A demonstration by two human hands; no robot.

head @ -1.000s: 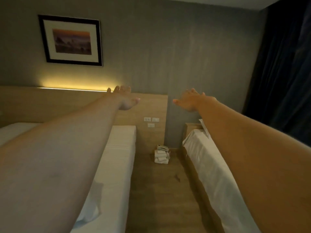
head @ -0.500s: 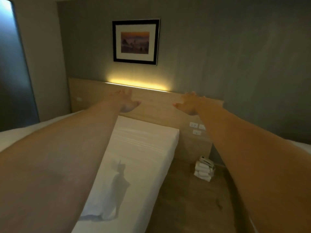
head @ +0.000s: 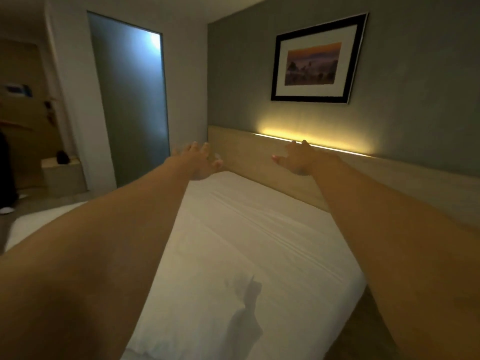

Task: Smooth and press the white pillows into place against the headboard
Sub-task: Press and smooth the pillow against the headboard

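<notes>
Both my arms stretch forward over a bed with a smooth white sheet point(head: 246, 242). My left hand point(head: 200, 162) hovers above the bed's far left corner, fingers spread and empty. My right hand point(head: 298, 159) is held in front of the light wooden headboard point(head: 239, 149), palm turned inward, fingers apart, holding nothing. I see no pillow on this bed; the sheet runs flat up to the headboard.
A lit strip point(head: 311, 144) glows along the headboard's top under a framed picture point(head: 317, 63). A frosted glass panel point(head: 130, 100) stands at the left, with a low box point(head: 62, 172) beyond it. Wooden floor point(head: 363, 333) lies right of the bed.
The view has swung left: the second bed, the folded towels and the wall sockets have left the frame, and the glass panel has come in. Both hands stay outstretched and empty.
</notes>
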